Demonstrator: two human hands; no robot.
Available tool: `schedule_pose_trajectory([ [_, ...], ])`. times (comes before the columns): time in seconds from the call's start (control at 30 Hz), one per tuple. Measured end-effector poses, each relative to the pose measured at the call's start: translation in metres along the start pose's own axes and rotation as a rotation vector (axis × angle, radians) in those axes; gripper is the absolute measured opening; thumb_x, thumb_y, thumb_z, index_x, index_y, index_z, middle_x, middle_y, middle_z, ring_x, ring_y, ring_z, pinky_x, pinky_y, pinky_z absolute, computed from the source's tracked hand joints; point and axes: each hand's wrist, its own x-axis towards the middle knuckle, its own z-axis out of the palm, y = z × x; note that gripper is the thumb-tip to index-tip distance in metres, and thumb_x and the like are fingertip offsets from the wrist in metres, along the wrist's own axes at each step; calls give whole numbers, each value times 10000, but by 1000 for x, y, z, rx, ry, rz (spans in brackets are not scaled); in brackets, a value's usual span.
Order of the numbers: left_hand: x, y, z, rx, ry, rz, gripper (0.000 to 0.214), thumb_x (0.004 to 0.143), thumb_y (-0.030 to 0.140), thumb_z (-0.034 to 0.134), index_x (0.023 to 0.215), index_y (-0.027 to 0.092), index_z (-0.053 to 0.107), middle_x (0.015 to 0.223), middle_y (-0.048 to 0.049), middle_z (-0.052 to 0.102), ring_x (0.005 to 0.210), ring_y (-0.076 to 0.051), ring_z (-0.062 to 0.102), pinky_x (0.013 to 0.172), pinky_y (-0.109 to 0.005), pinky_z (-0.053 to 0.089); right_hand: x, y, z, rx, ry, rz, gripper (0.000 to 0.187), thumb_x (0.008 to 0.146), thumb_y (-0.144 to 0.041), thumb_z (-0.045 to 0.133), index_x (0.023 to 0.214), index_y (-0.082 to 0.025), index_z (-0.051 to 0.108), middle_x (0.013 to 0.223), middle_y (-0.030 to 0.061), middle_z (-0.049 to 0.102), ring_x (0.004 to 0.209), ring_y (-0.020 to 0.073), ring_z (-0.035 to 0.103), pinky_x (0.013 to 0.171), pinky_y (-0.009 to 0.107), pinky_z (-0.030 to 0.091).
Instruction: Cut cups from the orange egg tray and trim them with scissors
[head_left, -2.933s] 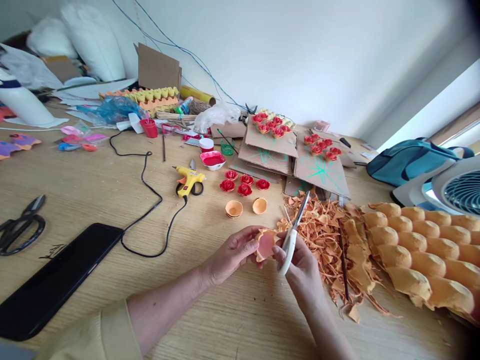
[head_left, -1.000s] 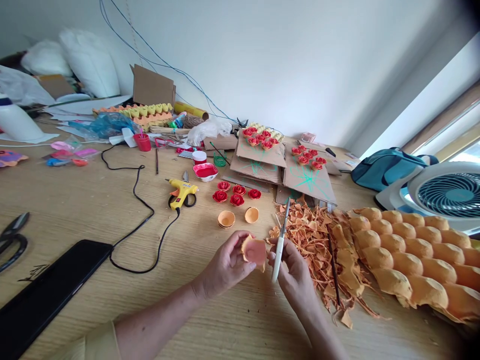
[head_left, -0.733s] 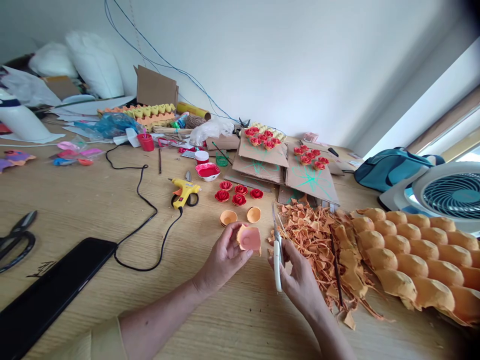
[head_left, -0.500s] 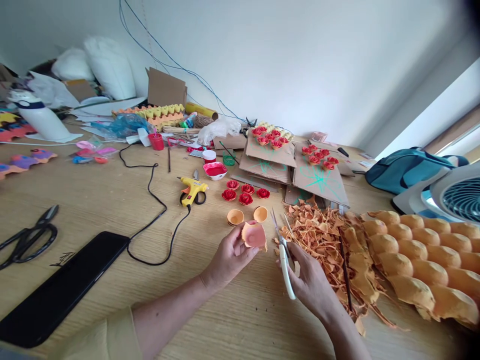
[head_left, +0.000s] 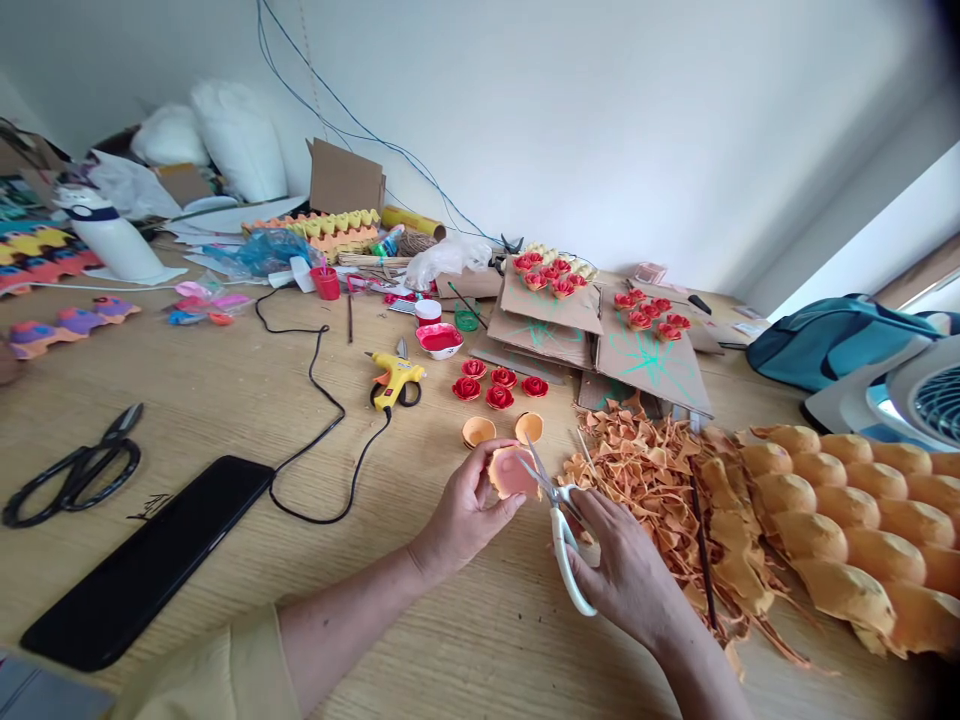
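Observation:
Between the fingers and thumb of my left hand is an orange egg-carton cup, its hollow side facing me. My right hand grips white-handled scissors, blades spread at the cup's right edge. Just beyond the held cup lie a pale orange cup and a second cup. Several red paper-pulp roses sit behind these. Right of the scissors spreads a heap of orange carton scraps.
A large orange egg tray takes up the right. A yellow glue gun with a black cord, black scissors and a black slab-like object lie left. Cardboard sheets with more roses stand behind, near a red paint bowl.
The scissors have moved left and their blades have opened wider, now reaching the cup's right edge. My left hand still holds the cup. The whole view has shifted slightly.

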Motion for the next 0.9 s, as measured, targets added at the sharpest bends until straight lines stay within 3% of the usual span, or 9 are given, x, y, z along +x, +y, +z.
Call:
schedule_pose_trajectory([
  [0.27, -1, -4, -3, 43, -66, 49, 431, 863, 110, 608, 1260, 224, 487, 1239, -86, 616, 1174, -215, 602, 1045, -376, 456, 0, 2, 4, -122, 124, -97, 243, 893, -357, 581, 1075, -207, 521, 1002, 71, 602, 879, 240, 563, 792, 381, 413],
  [0.9, -3, 1, -1, 162, -110, 72, 485, 803, 63, 612, 1248, 214, 489, 1251, -94, 589, 1177, -215, 585, 1021, -350, 475, 0, -1, 3, -151, 154, -65, 261, 874, -353, 591, 1073, -202, 514, 1007, 72, 588, 934, 252, 543, 820, 385, 391],
])
